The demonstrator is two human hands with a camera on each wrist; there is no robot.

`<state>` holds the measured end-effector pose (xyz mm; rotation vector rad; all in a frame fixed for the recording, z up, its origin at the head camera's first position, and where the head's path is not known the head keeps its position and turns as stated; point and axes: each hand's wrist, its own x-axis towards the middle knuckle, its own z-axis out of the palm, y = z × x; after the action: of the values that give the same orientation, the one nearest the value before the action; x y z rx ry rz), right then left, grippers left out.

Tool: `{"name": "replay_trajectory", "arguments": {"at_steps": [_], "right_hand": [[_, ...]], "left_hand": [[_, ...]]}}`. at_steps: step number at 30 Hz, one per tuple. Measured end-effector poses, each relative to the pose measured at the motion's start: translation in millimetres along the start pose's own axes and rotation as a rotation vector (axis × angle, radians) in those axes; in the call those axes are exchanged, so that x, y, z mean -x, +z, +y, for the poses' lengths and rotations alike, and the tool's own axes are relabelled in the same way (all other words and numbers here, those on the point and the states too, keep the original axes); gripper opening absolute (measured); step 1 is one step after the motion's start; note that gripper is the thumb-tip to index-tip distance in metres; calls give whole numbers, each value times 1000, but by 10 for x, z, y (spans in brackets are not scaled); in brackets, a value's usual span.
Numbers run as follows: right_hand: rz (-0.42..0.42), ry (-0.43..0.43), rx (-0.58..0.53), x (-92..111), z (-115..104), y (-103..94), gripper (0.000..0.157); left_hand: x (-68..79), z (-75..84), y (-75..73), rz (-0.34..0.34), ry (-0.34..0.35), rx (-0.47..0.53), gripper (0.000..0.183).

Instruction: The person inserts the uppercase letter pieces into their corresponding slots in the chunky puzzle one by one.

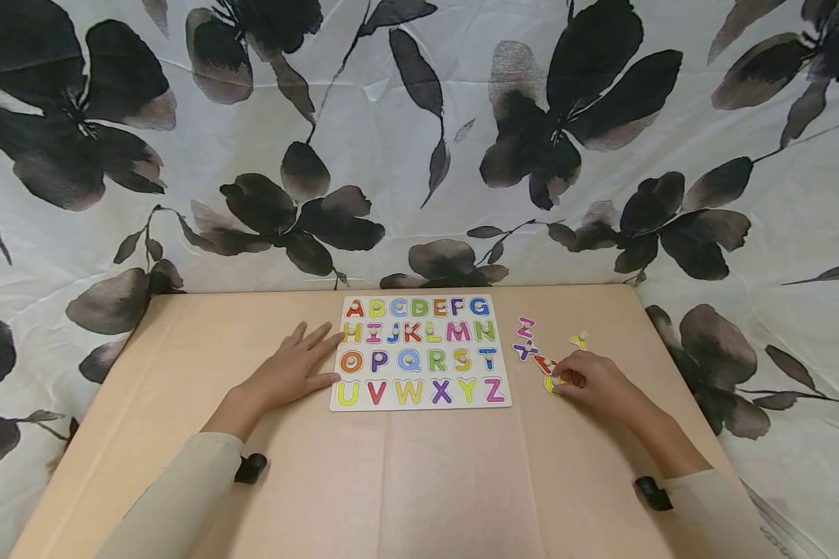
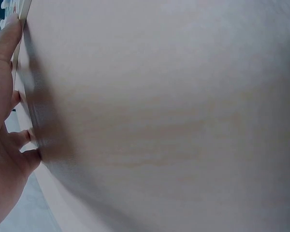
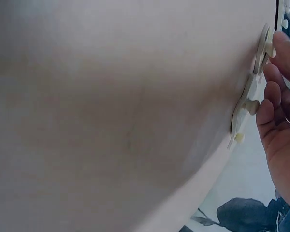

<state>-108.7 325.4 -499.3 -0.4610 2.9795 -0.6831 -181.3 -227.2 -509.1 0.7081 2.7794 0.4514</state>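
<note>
A white alphabet puzzle board [image 1: 422, 402] lies flat on the table with coloured letters in several rows. My left hand [image 1: 287, 371] rests at the board's left edge, fingers spread, fingertips on its rim. To the right of the board, my right hand [image 1: 597, 380] pinches at the knob of a yellow letter piece [image 1: 551, 384], mostly hidden by the fingers. In the right wrist view, thumb and fingertip meet at a knob [image 3: 269, 48]; another knobbed piece [image 3: 240, 108] lies beneath the curled fingers. Beside the hand lies a red V piece [image 1: 544, 363].
A pink Z [image 1: 526, 326] and a purple X [image 1: 525, 350] lie between the board and my right hand. A yellow Y [image 1: 579, 340] sits just beyond that hand. The light wooden table [image 1: 447, 481] ends at a floral cloth [image 1: 447, 155] behind.
</note>
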Motion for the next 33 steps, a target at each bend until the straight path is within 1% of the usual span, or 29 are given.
{"name": "replay_trajectory", "arguments": {"at_steps": [4,10,17,21,26,31,33], "right_hand": [[-10,-31,11,-25,2,17,12],[-69,-19,6,-45,-40,-50,12],[-139,-43,-52,-80,-125,-117,13],[-148,-48,-60,-122,-201,-124,13],[-151,-34,-51,-236,-317,-89,12],[-145,-29,-52,-380,-495,-10,11],[-136,-43,-54,-448,-581,35,10]], "left_hand": [[4,8,-8,6,2,-2,81],[3,11,-18,7,6,-11,81],[20,-1,-31,7,-4,-11,81],[27,2,-32,4,-4,-5,81],[31,4,-23,8,-1,1,81],[20,5,2,9,11,-3,80],[16,5,9,12,16,-5,80]]}}
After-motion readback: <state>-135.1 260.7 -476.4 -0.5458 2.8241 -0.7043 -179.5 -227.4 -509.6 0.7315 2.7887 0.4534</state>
